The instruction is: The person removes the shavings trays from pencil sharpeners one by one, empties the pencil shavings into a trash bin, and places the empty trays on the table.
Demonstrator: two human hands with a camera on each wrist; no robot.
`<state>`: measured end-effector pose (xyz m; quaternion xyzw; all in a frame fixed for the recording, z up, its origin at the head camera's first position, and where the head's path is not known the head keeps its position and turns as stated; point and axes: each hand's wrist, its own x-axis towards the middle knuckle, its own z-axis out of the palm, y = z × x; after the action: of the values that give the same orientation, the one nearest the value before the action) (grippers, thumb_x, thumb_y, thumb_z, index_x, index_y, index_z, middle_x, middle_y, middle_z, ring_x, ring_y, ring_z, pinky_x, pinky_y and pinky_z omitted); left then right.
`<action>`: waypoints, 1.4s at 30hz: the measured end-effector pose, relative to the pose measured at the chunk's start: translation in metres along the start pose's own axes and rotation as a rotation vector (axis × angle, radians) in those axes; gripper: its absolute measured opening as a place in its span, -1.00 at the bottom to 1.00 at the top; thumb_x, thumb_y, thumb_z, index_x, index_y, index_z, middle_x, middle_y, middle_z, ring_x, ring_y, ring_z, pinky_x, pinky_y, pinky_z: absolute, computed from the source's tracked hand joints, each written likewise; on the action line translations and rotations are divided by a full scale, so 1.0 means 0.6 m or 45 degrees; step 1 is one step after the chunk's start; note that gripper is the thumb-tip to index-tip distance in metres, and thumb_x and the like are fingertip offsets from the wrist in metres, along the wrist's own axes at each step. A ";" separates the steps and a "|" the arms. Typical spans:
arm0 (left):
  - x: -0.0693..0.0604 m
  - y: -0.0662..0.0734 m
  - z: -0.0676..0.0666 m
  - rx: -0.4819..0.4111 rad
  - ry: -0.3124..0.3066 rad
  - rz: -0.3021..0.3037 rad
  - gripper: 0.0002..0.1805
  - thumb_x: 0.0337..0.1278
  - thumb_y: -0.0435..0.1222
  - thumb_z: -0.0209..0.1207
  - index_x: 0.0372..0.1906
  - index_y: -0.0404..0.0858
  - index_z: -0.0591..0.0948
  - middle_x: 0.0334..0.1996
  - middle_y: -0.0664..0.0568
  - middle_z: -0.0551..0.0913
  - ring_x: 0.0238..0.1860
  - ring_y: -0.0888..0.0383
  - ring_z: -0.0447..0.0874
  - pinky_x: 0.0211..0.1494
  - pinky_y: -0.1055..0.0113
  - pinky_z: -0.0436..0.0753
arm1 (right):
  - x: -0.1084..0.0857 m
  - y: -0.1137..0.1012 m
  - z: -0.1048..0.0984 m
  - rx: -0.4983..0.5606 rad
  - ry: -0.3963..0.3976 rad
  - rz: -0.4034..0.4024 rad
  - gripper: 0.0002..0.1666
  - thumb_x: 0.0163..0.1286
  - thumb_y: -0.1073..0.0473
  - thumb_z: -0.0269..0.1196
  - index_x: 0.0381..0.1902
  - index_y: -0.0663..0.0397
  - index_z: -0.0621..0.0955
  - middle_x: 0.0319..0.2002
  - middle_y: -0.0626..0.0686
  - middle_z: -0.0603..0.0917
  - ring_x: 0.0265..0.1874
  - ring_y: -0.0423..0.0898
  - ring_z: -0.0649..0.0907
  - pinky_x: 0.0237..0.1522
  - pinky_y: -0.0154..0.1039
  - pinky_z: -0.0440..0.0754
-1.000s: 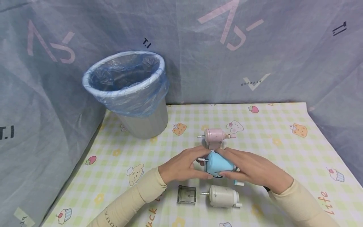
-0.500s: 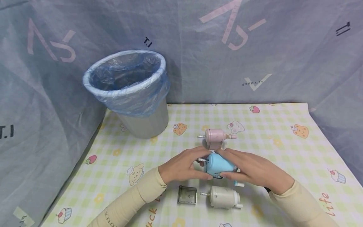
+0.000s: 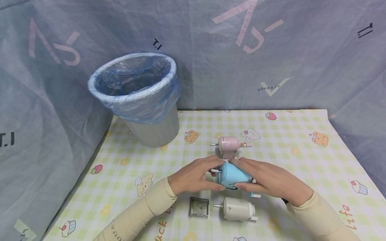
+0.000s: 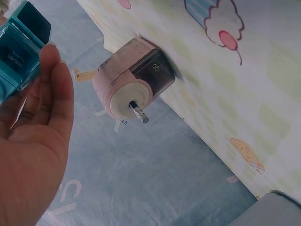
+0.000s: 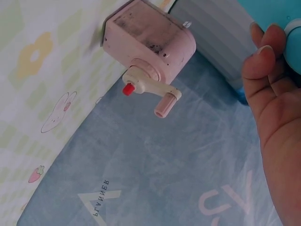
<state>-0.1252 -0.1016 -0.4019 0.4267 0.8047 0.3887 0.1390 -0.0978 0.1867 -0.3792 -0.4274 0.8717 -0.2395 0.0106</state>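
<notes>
Little changes over the last second: both hands stay clasped around the rounded light-blue plastic crank pencil sharpener [image 3: 236, 174], which looks turned very slightly, its printed face [image 3: 231, 187] showing a touch more below and its blue-and-white crank knob [image 3: 255, 194] nudged a bit sideways. Left hand [image 3: 196, 175] grasps the front end, thumb toward the wearer and fingers on the far side, near the short silvery stub [image 3: 216, 170] sticking out. In the left wrist view its fingers touch a see-through teal box part [image 4: 19, 56]. Right hand [image 3: 269, 179] grasps the rear of the body, thumb near, fingers over the far top. So neither grip is released, and both are on the same thing. The blue sharpener sits between the other two, beyond the cream cylindrical-bodied pencil sharpener [image 3: 238, 209] and nearer than the pale-pink pencil sharpener [image 3: 228, 144]; can't tell whether it rests on the table [image 3: 289, 167] or is just off it. Cream and pink ones haven't moved, nor has the smoky clear plastic drawer [image 3: 199, 207] lying just left of the cream one's stub. Judgement: a small adjustment within a steady two-handed hold, no visible step completed, blue sharpener's drawer not clearly out.
</notes>
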 end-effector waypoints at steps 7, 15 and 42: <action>-0.003 0.000 0.000 0.045 0.007 0.010 -0.39 0.39 -0.03 0.42 0.44 -0.08 0.56 0.20 0.18 0.60 0.03 0.37 0.58 0.12 0.27 0.70 | 0.000 0.001 0.001 -0.021 0.003 -0.014 -0.27 0.59 -0.13 0.32 0.56 -0.02 0.40 0.12 -0.23 0.62 -0.15 -0.40 0.57 -0.14 -0.28 0.67; -0.004 0.000 0.000 0.067 0.005 0.017 -0.37 0.39 -0.01 0.41 0.46 -0.08 0.55 0.20 0.17 0.60 0.01 0.36 0.58 0.10 0.25 0.71 | -0.002 0.002 0.002 -0.040 0.017 -0.030 -0.27 0.58 -0.11 0.33 0.55 0.02 0.41 0.11 -0.23 0.62 -0.16 -0.40 0.57 -0.14 -0.28 0.66; -0.002 -0.001 -0.001 0.077 0.001 0.007 -0.30 0.39 -0.05 0.42 0.52 -0.16 0.49 0.23 0.10 0.61 0.00 0.33 0.61 0.10 0.27 0.71 | -0.003 0.001 0.000 -0.048 0.010 -0.003 -0.27 0.59 -0.14 0.32 0.54 0.02 0.41 0.14 -0.20 0.63 -0.13 -0.38 0.58 -0.13 -0.26 0.67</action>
<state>-0.1252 -0.1030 -0.4023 0.4328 0.8149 0.3649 0.1248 -0.0973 0.1884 -0.3796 -0.4276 0.8756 -0.2246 -0.0012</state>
